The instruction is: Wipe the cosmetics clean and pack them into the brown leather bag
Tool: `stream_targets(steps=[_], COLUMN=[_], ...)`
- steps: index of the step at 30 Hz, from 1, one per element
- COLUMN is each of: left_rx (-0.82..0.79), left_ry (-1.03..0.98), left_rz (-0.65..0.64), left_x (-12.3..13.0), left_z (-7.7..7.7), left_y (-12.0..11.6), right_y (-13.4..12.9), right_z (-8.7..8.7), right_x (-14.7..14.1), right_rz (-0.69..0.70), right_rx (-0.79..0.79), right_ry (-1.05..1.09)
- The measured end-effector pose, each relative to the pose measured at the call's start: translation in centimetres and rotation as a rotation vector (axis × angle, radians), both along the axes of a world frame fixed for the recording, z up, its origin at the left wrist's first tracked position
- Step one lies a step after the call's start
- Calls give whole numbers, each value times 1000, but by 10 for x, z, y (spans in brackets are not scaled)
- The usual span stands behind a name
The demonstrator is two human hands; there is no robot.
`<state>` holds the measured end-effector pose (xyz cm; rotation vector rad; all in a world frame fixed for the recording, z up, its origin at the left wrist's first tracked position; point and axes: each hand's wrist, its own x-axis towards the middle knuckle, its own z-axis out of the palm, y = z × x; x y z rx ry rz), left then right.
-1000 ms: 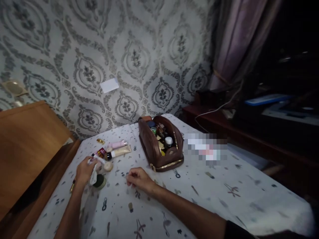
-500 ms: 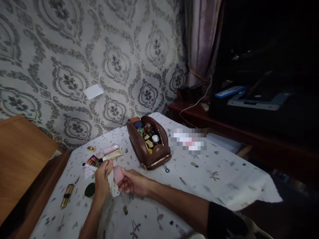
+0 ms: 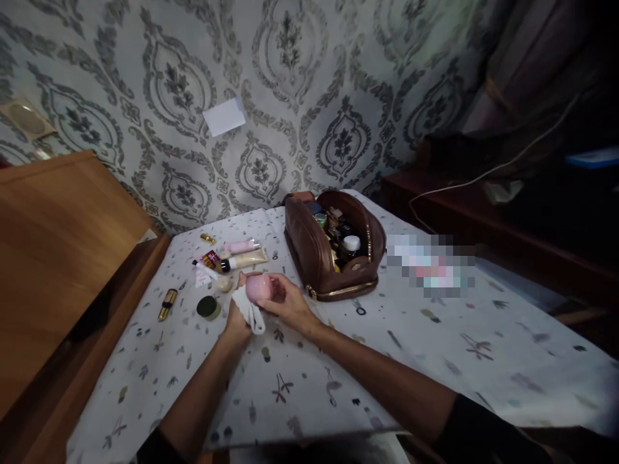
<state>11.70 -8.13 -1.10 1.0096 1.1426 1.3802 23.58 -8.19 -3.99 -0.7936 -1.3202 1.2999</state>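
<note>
Between my hands, just above the table, is a small rounded pink jar (image 3: 258,287). The fingers of my right hand (image 3: 293,303) grip it from the right. A white cloth (image 3: 249,311) is bunched in my left hand (image 3: 234,322) and lies against the jar's left side, hiding most of the left fingers. Left of my hands sits a dark green round jar (image 3: 207,307). Beyond them lie a cream tube with a black cap (image 3: 249,259) and a pink tube (image 3: 238,246). A brown cosmetic bag (image 3: 309,254), unzipped and filled with several small containers, stands to the right.
A gold-and-black tube (image 3: 167,304) and a small gold item (image 3: 207,238) lie on the patterned tablecloth (image 3: 329,380). A wooden panel (image 3: 72,225) borders the left side. The patterned wall (image 3: 261,129) rises behind; a blurred-out patch (image 3: 430,264) covers something right of the bag.
The view has turned left and down, so things sit farther right. The pink jar has tilted in my hands and shows more plainly; the cloth stays against it.
</note>
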Motion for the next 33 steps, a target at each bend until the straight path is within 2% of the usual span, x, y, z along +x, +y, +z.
stream_targets(steps=[2, 4, 8, 11, 14, 21, 25, 28, 30, 33], left_rx=[26, 88, 218, 254, 244, 76, 173, 280, 279, 212], left_ry=[25, 163, 476, 517, 514, 474, 640, 804, 863, 800], left_rz=[-24, -39, -55, -30, -22, 44, 87, 53, 14, -57], left_x=[4, 6, 7, 7, 3, -6, -6, -8, -9, -15], left_z=[-2, -3, -1, 3, 5, 6, 2, -5, -9, -9], left_y=[-6, -14, -24, -24, -21, -12, -13, -13, -12, -6], right_y=[0, -1, -9, -17, -23, -23, -24, -25, -24, -23], right_z=[0, 1, 7, 12, 14, 17, 19, 20, 21, 23], right_x=[3, 6, 10, 11, 9, 9, 12, 12, 13, 17], right_rz=[-167, -295, -386, -360, -292, -170, -126, -100, -56, 40], right_rx=[111, 210, 302, 317, 352, 411, 384, 385, 403, 486], right_ry=[-176, -356, -678, -858, -948, -763, -841, -984, -1046, -1007])
